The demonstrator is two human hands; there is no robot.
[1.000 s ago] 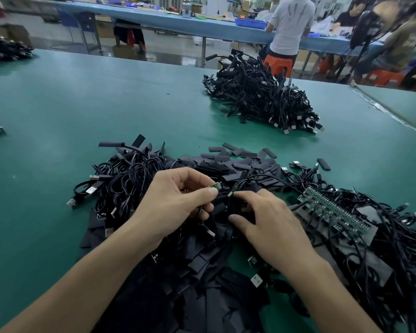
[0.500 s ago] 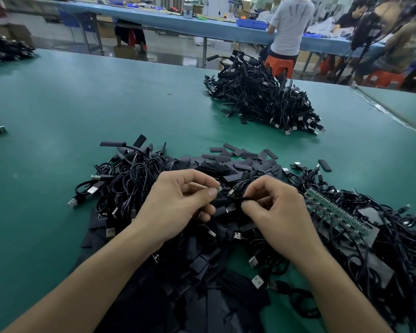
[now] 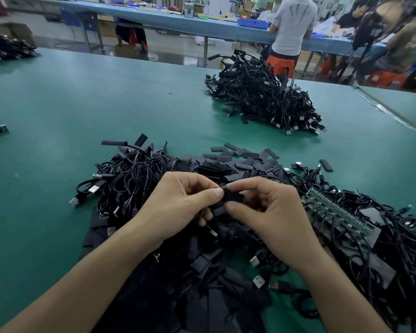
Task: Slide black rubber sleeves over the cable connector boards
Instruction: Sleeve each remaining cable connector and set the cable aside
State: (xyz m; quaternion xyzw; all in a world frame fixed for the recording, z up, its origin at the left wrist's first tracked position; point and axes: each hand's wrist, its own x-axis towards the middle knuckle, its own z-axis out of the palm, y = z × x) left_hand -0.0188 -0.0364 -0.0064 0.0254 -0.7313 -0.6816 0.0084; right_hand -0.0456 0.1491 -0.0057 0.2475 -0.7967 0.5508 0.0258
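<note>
From my seat I see both hands raised just above the clutter at the middle of the green table [image 3: 77, 111]. The right hand [image 3: 271, 212] has its fingers curled, thumb and forefinger pinching a short black rubber sleeve [image 3: 234, 196] at its right end. The left hand [image 3: 178, 205] is curled too, its thumb and forefinger closed on the sleeve's left end, with the remaining fingers tucked under. A thin black cable [image 3: 208, 228] hangs below the left fingers and ends in a silver plug. The fingers cover the join, so I cannot tell whether a connector board sits inside the sleeve. Under the hands lies a spread of loose flat sleeves [image 3: 228, 164]; to the left is a tangle of black cables [image 3: 130, 174] with silver USB plugs. To the right, a strip of green connector boards [image 3: 334, 212] rests on more cables. Farther back on the table stands a separate heap of cables [image 3: 262, 99], well apart from the hands.
</note>
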